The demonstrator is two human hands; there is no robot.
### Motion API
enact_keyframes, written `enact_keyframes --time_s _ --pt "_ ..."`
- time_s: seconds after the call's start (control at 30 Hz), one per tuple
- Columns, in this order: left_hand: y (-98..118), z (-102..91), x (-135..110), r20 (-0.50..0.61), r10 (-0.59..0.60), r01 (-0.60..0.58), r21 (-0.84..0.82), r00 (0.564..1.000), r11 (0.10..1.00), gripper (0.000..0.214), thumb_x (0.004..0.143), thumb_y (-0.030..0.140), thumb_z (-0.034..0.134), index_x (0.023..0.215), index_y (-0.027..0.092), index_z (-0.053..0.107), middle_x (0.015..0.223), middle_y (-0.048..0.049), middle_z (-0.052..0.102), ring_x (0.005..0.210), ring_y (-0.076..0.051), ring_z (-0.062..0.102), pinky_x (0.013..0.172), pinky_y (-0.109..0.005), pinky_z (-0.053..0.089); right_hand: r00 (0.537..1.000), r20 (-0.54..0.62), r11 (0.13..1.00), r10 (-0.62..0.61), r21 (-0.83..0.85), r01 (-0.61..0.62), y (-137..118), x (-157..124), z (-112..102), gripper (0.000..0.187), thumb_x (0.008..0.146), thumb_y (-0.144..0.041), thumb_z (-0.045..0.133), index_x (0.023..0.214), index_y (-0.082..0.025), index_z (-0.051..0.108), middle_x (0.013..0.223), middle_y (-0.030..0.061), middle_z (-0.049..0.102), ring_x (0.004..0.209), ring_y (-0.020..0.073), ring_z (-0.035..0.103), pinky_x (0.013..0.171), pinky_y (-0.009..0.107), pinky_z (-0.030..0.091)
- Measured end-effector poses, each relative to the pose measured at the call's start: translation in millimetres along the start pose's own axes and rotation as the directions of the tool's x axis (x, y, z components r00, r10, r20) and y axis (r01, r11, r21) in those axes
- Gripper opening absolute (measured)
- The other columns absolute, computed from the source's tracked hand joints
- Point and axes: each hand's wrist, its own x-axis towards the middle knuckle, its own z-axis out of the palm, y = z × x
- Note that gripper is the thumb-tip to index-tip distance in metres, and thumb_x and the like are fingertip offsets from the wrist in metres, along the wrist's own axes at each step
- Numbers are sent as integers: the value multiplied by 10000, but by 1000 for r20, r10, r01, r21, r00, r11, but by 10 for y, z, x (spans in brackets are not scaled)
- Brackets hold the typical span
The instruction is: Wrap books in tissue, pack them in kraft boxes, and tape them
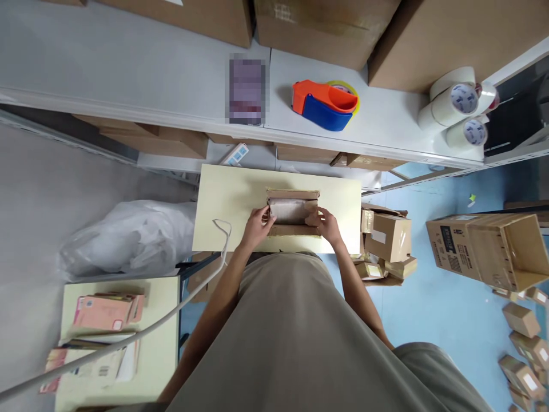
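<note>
A small cardboard box [293, 230] lies on a pale yellow table in front of me, its long flaps folded outward. Inside it shows a greyish, shiny item [288, 210] that I cannot make out further. My left hand [258, 226] grips the box's left end, thumb and fingers pinched around the edge. At the opposite end, my right hand [326, 225] has its fingers closed on the right edge near a short end flap, partly hiding it.
On the shelf ahead are an orange and blue tape dispenser [325, 106], tape rolls [457, 109] and large cartons. A grey cable [189, 300] crosses at left, near a plastic bag [128, 240]. Cardboard boxes [388, 237] are stacked right of the table [227, 200].
</note>
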Motion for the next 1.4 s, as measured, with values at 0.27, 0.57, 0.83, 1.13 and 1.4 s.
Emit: enact_keyframes --time_s 0.27,0.57,0.83,1.13,1.4 --pt "-51 106 45 127 22 -38 125 992 991 507 1020 357 709 1490 175 658 1153 -107 659 940 -214 714 1018 -409 622 993 95 997 -67 -24 69 109 -26 26 434 1037 -337 582 1435 -227 716 1478 135 727 1270 282 741 1029 439 669" --pt "115 82 131 -46 16 -1 299 999 954 214 1040 284 621 1179 199 760 1218 -132 685 848 -219 719 944 -382 595 985 141 995 -99 -16 102 82 -136 -12 385 1057 -346 573 1372 -213 749 1445 144 736 1235 288 749 997 437 682" --pt "218 40 329 -271 -257 264 -12 928 965 103 854 197 710 882 224 805 938 -47 822 867 -224 782 956 -364 613 985 138 995 -100 -8 102 81 -140 -26 427 1058 -406 596 1429 -234 720 1489 144 715 1277 297 737 1029 450 668" --pt "207 -42 367 -154 -569 400 -565 808 722 256 693 268 803 912 136 793 774 -37 783 729 -191 756 802 -355 675 987 145 997 -71 -9 73 8 -174 -43 403 1063 -414 581 1377 -218 739 1349 135 774 1205 287 752 966 419 677" --pt "181 -234 562 -101 -489 403 -436 866 805 301 680 254 819 956 135 824 831 -48 797 834 -219 786 851 -371 687 988 147 999 -44 -10 46 -23 -158 -69 399 1038 -319 575 1392 -225 734 1274 113 806 1106 267 782 932 411 684"
